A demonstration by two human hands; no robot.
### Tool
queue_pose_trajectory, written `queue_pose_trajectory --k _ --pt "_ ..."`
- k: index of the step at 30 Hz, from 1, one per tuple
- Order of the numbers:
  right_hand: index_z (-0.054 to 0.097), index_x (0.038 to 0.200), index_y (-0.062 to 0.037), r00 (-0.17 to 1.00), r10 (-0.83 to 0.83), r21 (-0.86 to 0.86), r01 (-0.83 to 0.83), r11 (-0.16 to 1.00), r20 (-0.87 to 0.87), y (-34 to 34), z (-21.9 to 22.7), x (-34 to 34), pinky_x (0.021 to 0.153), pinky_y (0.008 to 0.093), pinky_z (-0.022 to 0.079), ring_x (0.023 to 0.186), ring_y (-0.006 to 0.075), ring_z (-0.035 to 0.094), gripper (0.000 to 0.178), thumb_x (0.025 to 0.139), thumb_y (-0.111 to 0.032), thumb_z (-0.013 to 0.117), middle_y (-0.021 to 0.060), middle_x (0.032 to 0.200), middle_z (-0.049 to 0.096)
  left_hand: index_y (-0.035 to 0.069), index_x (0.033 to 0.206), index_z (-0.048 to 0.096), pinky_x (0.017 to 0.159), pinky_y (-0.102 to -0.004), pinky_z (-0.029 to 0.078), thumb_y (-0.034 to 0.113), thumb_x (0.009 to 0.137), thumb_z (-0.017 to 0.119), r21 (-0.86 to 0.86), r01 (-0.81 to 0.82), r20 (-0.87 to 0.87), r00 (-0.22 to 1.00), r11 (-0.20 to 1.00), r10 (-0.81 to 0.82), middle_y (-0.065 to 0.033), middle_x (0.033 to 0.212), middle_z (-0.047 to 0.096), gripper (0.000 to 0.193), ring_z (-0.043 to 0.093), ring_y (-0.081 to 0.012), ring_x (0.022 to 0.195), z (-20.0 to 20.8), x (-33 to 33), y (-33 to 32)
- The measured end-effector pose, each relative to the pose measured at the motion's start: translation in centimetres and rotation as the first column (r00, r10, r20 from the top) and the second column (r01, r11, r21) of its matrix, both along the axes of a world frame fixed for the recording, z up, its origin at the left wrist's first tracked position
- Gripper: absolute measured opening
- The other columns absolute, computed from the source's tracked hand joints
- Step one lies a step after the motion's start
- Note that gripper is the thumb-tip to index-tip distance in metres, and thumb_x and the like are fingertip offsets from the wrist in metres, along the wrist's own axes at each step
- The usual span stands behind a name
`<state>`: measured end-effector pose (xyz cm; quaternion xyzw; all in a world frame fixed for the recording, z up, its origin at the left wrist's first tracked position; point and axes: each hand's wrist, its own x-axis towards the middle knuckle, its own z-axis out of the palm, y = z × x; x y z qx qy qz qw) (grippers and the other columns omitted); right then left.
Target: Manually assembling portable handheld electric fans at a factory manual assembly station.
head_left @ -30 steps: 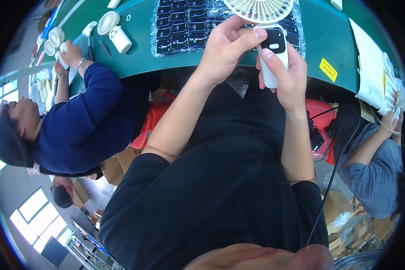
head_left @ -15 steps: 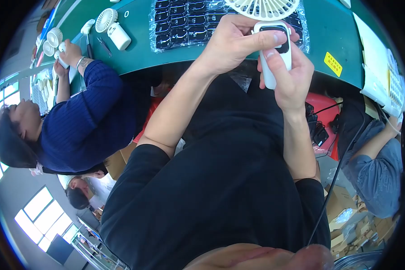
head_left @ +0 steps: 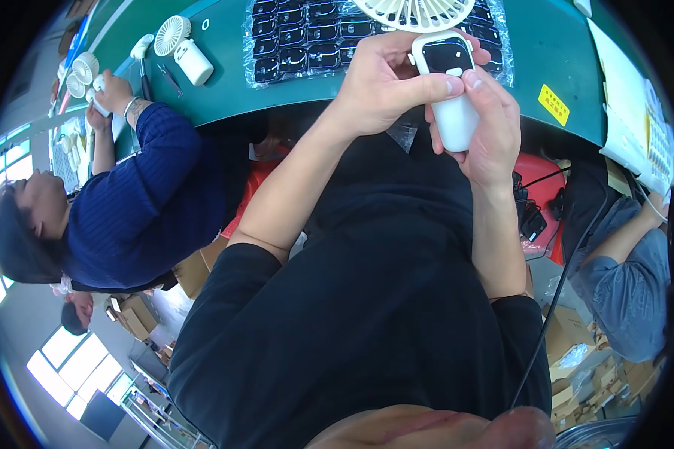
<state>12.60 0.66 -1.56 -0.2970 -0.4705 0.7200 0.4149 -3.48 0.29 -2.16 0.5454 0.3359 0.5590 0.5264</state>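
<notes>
Both my hands hold a white handheld fan (head_left: 454,120) above the near edge of the green table. Its round slatted head points away from me, and a glossy black panel sits on the upper front of the handle. My left hand (head_left: 389,82) grips the fan from the left, its thumb lying on the front just below the black panel. My right hand (head_left: 494,127) wraps the handle from the right, with its thumb close to the left one at the panel's lower edge. Fingers behind the handle are partly hidden.
Beyond my hands lies a plastic-wrapped tray of black panels (head_left: 299,41). Another white fan (head_left: 193,61) and tweezers (head_left: 170,79) lie to its left. A yellow label (head_left: 553,105) is on the table (head_left: 225,97) at right. Co-workers sit on both sides, the left one (head_left: 142,194) holding a fan.
The fan and my hands have shifted slightly left. My thumbs have moved off the black panel to just below it, uncovering it. In the background, a person has moved left.
</notes>
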Motion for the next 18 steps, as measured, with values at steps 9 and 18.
queue_pose_trajectory --k 9,18 --pt "0.065 0.111 0.0006 0.998 -0.020 -0.047 0.023 0.999 0.055 -0.2 -1.6 1.4 0.040 0.0198 0.041 0.049 0.0095 0.057 0.036 0.104 -0.032 0.052 0.0074 0.072 0.065 -0.003 0.125 0.062 0.089 -0.0344 0.057 0.017 0.090 0.066 -0.123 0.074 0.067 0.996 0.990 -0.066 -0.0210 0.121 0.069 0.041 0.069 -0.0247 0.107 -2.0 0.4 -0.2" --pt "0.068 0.112 0.0027 0.943 -0.296 0.198 0.264 0.944 0.153 0.1 -0.4 2.4 0.043 0.0216 0.042 0.050 0.0088 0.056 0.035 0.104 -0.029 0.054 0.0063 0.080 0.067 -0.003 0.109 0.067 0.091 -0.0370 0.055 0.018 0.095 0.061 -0.181 -0.060 0.115 0.990 0.982 0.082 -0.0188 0.108 0.072 0.026 0.069 -0.0254 0.101 0.1 4.7 2.1"
